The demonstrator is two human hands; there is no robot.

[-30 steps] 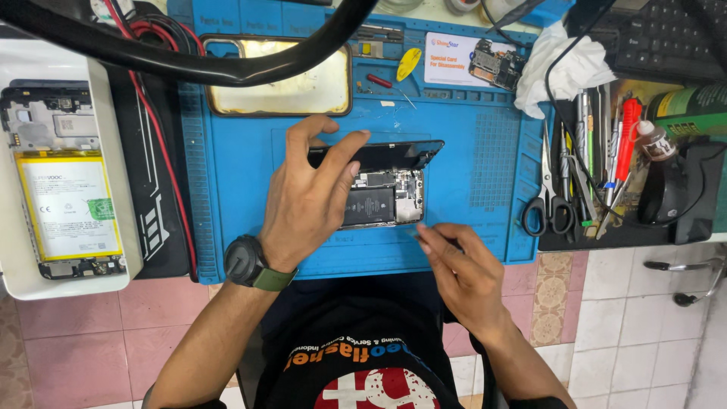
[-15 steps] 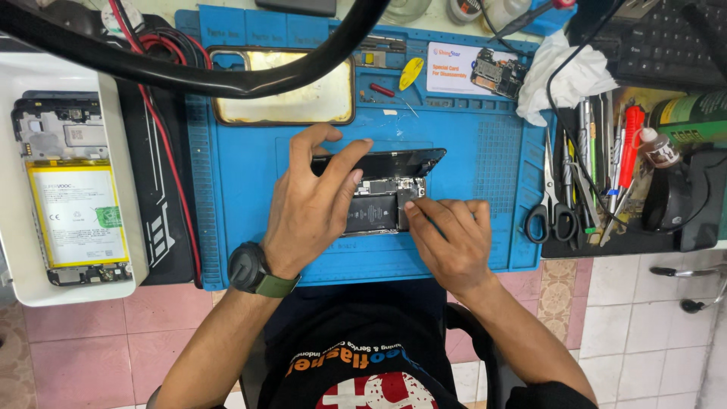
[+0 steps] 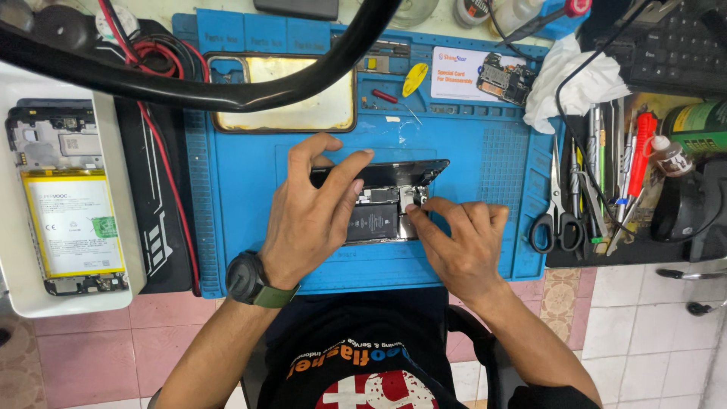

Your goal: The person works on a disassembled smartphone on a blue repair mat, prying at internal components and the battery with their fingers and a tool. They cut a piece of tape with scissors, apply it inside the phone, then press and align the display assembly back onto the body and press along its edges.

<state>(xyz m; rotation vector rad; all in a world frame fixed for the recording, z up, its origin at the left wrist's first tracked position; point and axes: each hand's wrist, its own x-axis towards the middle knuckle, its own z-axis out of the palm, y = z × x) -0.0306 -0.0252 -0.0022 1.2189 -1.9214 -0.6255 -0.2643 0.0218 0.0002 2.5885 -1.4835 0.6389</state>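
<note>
An opened black phone lies on the blue work mat, its dark battery and circuit boards exposed. My left hand, with a dark watch on its wrist, lies over the phone's left half and holds it by the top edge. My right hand rests at the phone's right end, its fingertips pinched on a small part by the board. What sits between those fingertips is too small to make out.
A gold phone back cover lies at the mat's far side, crossed by a thick black curved arm. A white tray at left holds another opened phone. Scissors, tweezers and screwdrivers lie at right, with a white cloth.
My right hand has moved up from the mat's near edge onto the phone's right end. My left hand has stayed on the phone.
</note>
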